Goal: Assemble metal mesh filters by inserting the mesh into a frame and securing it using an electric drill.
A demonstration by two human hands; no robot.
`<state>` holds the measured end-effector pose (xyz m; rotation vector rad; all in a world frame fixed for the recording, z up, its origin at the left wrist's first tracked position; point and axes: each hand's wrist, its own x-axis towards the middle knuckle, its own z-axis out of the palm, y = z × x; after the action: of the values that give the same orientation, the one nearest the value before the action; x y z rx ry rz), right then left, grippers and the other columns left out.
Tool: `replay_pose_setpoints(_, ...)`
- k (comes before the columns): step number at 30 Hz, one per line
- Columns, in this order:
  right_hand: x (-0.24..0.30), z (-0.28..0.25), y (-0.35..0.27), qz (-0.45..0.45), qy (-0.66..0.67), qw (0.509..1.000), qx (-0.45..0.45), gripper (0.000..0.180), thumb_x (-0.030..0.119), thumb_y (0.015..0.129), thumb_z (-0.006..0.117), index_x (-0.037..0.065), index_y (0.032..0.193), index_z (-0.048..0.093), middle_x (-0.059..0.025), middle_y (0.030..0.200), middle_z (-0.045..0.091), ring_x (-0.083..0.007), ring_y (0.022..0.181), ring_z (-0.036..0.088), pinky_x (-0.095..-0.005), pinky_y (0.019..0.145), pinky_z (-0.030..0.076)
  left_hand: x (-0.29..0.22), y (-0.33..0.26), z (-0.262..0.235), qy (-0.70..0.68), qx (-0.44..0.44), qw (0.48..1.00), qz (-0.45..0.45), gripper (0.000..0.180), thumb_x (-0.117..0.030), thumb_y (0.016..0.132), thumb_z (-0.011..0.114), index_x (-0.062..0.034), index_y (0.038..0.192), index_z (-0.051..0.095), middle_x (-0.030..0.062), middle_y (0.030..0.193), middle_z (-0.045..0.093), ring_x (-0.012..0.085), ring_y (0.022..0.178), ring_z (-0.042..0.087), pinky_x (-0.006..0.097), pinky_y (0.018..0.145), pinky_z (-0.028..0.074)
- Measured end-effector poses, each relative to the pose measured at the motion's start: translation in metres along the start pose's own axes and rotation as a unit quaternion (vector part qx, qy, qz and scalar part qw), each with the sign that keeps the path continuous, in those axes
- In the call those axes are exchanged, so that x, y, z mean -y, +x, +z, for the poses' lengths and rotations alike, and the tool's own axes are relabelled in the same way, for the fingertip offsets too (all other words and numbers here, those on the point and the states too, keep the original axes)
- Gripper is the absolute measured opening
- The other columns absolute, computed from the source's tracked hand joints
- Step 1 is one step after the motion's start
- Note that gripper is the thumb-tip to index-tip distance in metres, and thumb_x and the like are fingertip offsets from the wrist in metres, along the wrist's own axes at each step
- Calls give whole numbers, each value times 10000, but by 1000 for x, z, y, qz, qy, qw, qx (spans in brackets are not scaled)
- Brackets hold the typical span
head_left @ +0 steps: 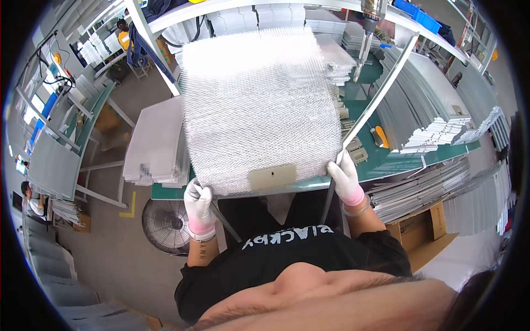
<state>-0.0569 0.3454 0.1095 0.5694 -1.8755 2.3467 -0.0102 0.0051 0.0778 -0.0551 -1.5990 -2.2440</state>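
A wide silver metal mesh panel (259, 105) is tilted up in front of me over the bench. A small beige plate (273, 177) with a dark slot sits at its near edge. My left hand (199, 207), in a white glove with a pink cuff, is closed on the panel's near left corner. My gloved right hand (345, 177) is closed at the near right corner, thumb and fingers together on the edge. A pale metal strip (381, 88) slants up and right from beside that hand; I cannot tell if the hand touches it.
Flat panels are stacked left (157, 138) and right (417, 105) on the green bench (359, 94). A power screwdriver (364, 49) hangs at the far right, above an orange-handled tool (379, 137). A floor fan (168, 223) stands below left, a cardboard box (425, 237) below right.
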Motion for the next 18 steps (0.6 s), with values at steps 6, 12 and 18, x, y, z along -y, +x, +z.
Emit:
replay_pose_setpoints(6,4,1,46,-115,-132,984,43,416,5,929,503,-74,1329,426,-46,1080,542,-113,956,499,-274,885,420,-27,26,6,71,8,991,109,332,-164,1039,453,-34,1330,361,-69,743,432,10,588,367,152,517,291)
replay_pose_setpoints(12,12,28,86,-142,-145,979,25,93,-49,918,471,26,961,438,15,855,376,-78,771,370,-233,686,365,-34,59,3,-54,19,978,200,382,-186,978,594,-26,1264,398,-49,827,476,14,676,421,173,594,344)
replay_pose_setpoints(18,-18,33,110,-162,-87,983,13,378,-12,955,435,-28,1332,421,-7,1028,523,-54,783,440,-196,675,366,-46,52,-10,14,67,980,186,405,-267,1000,560,-13,1254,374,60,1182,494,99,1048,449,287,953,375)
